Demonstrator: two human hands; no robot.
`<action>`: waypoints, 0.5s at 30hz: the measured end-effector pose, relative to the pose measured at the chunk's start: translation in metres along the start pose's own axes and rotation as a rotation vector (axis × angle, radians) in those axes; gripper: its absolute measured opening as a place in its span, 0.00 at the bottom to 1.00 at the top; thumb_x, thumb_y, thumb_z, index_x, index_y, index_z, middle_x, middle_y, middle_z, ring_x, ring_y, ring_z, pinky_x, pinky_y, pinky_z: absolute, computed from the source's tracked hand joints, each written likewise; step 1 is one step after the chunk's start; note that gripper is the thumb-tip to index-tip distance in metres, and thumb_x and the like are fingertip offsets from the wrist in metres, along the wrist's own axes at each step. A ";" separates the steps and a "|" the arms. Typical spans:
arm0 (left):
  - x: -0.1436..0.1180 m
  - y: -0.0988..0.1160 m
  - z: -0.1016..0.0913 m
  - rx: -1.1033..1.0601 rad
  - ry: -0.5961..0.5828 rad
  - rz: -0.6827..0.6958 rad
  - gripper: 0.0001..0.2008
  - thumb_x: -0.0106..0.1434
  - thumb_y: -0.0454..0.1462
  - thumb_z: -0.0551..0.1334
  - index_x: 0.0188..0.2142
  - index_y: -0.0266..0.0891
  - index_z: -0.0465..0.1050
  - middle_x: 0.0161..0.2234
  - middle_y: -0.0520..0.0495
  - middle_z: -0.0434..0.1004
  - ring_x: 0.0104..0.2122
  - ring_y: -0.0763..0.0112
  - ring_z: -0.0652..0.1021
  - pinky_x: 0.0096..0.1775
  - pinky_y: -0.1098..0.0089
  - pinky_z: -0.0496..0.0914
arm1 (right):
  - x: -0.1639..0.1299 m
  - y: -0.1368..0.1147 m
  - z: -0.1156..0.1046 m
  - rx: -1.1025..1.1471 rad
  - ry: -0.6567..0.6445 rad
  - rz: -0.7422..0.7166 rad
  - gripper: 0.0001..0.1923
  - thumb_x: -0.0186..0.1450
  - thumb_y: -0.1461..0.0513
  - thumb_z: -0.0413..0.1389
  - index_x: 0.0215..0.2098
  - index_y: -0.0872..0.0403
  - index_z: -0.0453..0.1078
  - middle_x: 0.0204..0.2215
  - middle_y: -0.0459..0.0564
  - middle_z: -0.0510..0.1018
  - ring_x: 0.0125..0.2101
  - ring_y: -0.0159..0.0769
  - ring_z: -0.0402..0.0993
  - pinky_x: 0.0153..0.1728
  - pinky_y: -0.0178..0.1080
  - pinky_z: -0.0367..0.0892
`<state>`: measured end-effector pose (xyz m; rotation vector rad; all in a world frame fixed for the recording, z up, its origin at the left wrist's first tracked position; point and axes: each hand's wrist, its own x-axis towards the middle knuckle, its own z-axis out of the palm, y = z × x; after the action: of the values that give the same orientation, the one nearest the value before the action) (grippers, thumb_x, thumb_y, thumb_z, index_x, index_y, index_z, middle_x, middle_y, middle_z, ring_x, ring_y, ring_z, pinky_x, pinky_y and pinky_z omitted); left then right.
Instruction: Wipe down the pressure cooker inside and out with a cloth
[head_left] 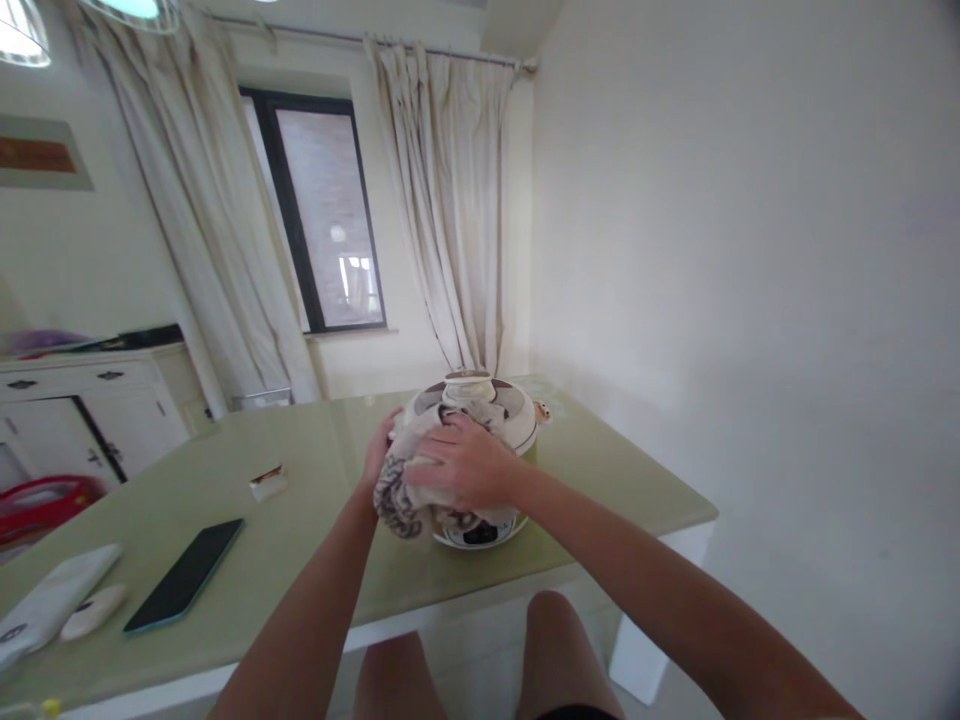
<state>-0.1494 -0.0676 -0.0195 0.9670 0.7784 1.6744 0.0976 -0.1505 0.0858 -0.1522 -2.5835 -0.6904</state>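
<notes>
A round white electric pot [521, 430] with a lid and a pale knob [469, 385] stands near the table's front edge. Across its front left side lies a crumpled grey-and-white patterned cloth [401, 490], hiding much of the body. My right hand [472, 465] is on the cloth, fingers curled over it and pressing it against the pot. At the pot's left side, my left hand [379, 450] grips the rim or side handle; the cloth covers part of its fingers. Below the cloth, a dark control panel [481, 532] shows at the pot's base.
On the pale green table [315, 540] lie a dark phone [186, 575], a white slab-like device [56, 605], a small white rounded object [94, 612] and a little packet [268, 483]. A small figure [542, 411] is behind the pot. A wall [750, 300] rises on the right.
</notes>
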 end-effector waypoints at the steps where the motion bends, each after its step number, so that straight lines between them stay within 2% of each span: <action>1: -0.002 -0.001 0.001 -0.012 0.029 0.003 0.20 0.71 0.46 0.63 0.59 0.42 0.75 0.51 0.46 0.82 0.49 0.62 0.80 0.48 0.64 0.76 | -0.020 0.001 0.001 -0.010 0.067 -0.019 0.21 0.67 0.57 0.62 0.58 0.43 0.75 0.51 0.51 0.81 0.51 0.45 0.72 0.58 0.52 0.60; 2: -0.004 -0.002 0.003 -0.021 0.061 0.003 0.21 0.70 0.46 0.62 0.59 0.44 0.75 0.50 0.47 0.82 0.48 0.63 0.80 0.46 0.66 0.75 | -0.039 0.003 0.004 -0.013 0.149 0.005 0.20 0.67 0.57 0.62 0.57 0.42 0.76 0.51 0.50 0.81 0.51 0.44 0.73 0.58 0.52 0.60; 4: -0.008 -0.003 0.007 -0.032 0.123 -0.001 0.21 0.67 0.46 0.63 0.58 0.46 0.76 0.48 0.49 0.83 0.47 0.64 0.79 0.42 0.69 0.74 | -0.074 0.006 0.013 -0.009 0.351 0.150 0.19 0.68 0.52 0.62 0.56 0.43 0.76 0.52 0.51 0.80 0.51 0.45 0.74 0.59 0.53 0.61; 7: -0.012 -0.004 0.014 -0.034 0.170 0.011 0.21 0.64 0.46 0.63 0.55 0.46 0.78 0.48 0.50 0.83 0.48 0.64 0.79 0.40 0.70 0.72 | -0.114 -0.006 0.042 0.014 0.601 0.523 0.23 0.68 0.50 0.60 0.59 0.46 0.74 0.55 0.56 0.76 0.55 0.50 0.73 0.57 0.54 0.67; 9: -0.013 -0.003 0.018 -0.037 0.184 0.025 0.21 0.62 0.46 0.64 0.53 0.46 0.78 0.48 0.48 0.83 0.48 0.63 0.79 0.40 0.70 0.71 | -0.131 -0.030 0.072 0.004 0.712 0.767 0.21 0.70 0.53 0.58 0.59 0.49 0.73 0.59 0.60 0.72 0.59 0.52 0.71 0.57 0.56 0.70; 10: -0.013 -0.003 0.019 -0.038 0.189 0.028 0.22 0.61 0.47 0.64 0.53 0.45 0.78 0.48 0.48 0.83 0.49 0.62 0.79 0.40 0.69 0.71 | -0.138 -0.046 0.088 -0.017 0.733 0.829 0.19 0.70 0.53 0.57 0.57 0.51 0.74 0.59 0.62 0.70 0.59 0.54 0.70 0.56 0.57 0.71; 12: -0.013 -0.003 0.020 -0.038 0.198 0.024 0.22 0.60 0.47 0.65 0.52 0.46 0.78 0.48 0.48 0.83 0.49 0.61 0.79 0.41 0.69 0.71 | -0.149 -0.079 0.117 -0.026 0.688 0.960 0.17 0.69 0.54 0.58 0.52 0.53 0.74 0.59 0.64 0.70 0.59 0.55 0.70 0.55 0.57 0.72; 15: -0.012 -0.003 0.019 -0.025 0.200 0.018 0.22 0.60 0.48 0.65 0.53 0.47 0.78 0.50 0.48 0.83 0.50 0.61 0.79 0.40 0.69 0.71 | -0.153 -0.111 0.139 0.030 0.682 1.063 0.20 0.68 0.50 0.57 0.50 0.55 0.74 0.54 0.65 0.73 0.56 0.58 0.72 0.51 0.58 0.73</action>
<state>-0.1292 -0.0778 -0.0159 0.7990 0.8804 1.8118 0.1537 -0.1760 -0.1407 -0.9883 -1.5253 -0.2149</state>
